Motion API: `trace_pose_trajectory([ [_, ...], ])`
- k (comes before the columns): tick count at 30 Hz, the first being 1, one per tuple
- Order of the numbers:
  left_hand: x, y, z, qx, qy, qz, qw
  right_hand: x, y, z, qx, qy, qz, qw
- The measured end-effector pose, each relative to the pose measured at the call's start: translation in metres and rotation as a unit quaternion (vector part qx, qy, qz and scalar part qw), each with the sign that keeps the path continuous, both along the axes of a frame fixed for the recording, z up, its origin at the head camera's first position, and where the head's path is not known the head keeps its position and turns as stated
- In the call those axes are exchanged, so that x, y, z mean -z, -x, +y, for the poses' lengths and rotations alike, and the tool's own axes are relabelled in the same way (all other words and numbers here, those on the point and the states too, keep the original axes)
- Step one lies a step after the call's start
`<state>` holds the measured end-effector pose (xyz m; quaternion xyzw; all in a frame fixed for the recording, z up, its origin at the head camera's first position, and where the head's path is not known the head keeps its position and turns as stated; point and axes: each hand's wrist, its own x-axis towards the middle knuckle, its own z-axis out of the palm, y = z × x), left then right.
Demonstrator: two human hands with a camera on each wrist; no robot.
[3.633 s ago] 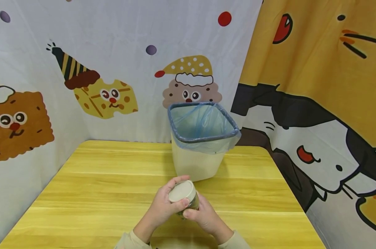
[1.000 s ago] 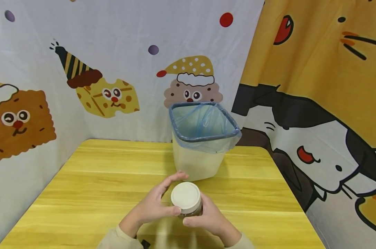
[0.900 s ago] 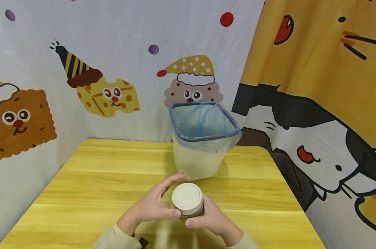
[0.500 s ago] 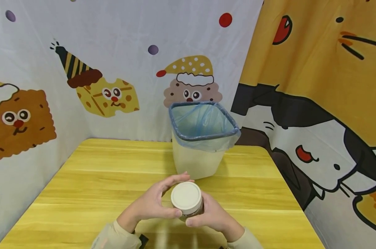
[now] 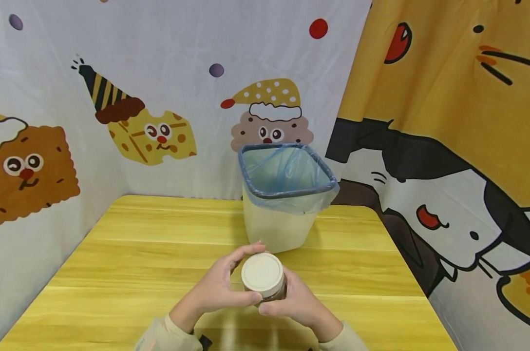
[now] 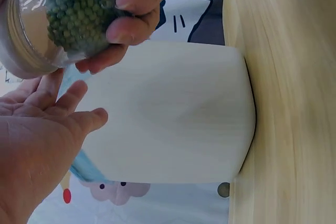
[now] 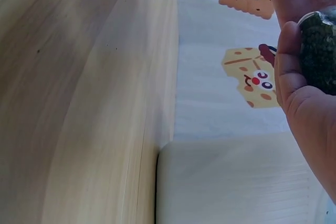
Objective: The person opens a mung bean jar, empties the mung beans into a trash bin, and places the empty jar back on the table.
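Observation:
A small clear jar (image 6: 79, 11) packed with small green beads or peas is held upright, slightly tilted, above the table in the head view. Its round cream lid (image 5: 262, 272) faces up toward the head camera. My right hand (image 5: 297, 302) grips the jar's body from the right, fingers wrapped round behind it. At the lid's left side is my left hand (image 5: 217, 287), with its thumb on the near edge and its fingers reaching round the far side. Some left fingers (image 6: 92, 120) stick out loosely below the lid in the left wrist view.
Beyond the hands, a cream bin (image 5: 278, 224) stands on the yellow wood-grain table (image 5: 138, 253), lined with a translucent blue bag (image 5: 309, 202) folded over its rim. Cartoon-printed cloths hang behind the table (image 5: 173, 29) and at the right (image 5: 423, 97).
Since the earliest frame, the jar has turned more upright and the left hand has shifted round the lid. Over the last half second, the left thumb moves slightly right along the lid's edge.

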<state>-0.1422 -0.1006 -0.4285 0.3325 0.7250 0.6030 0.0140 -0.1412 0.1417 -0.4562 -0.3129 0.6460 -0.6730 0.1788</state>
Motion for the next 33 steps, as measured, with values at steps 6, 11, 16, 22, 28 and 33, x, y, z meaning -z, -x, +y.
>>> trace_pose_trajectory([
  [6, 0.003, 0.003, 0.001, -0.020, -0.035, 0.021, 0.9990, 0.001, 0.000, 0.000, 0.025, -0.021, -0.026, 0.9991],
  [11, 0.004, 0.004, -0.002, -0.049, -0.051, 0.031, 0.9970, 0.004, 0.001, 0.004, 0.045, -0.035, -0.012, 0.9983],
  [16, 0.002, 0.002, -0.007, -0.085, -0.048, 0.035, 0.9946, 0.005, 0.003, 0.012, 0.053, -0.033, 0.003, 0.9980],
  [22, 0.001, -0.003, -0.024, -0.140, -0.005, 0.022, 0.9899, -0.002, 0.008, 0.031, 0.100, -0.059, 0.009, 0.9932],
  [28, 0.006, -0.010, -0.053, -0.216, 0.069, 0.002, 0.9740, -0.011, 0.013, 0.071, 0.181, -0.120, 0.005, 0.9761],
  [33, 0.015, -0.015, -0.087, -0.267, 0.114, 0.019, 0.9568, -0.021, 0.016, 0.105, 0.238, -0.158, 0.032, 0.9579],
])
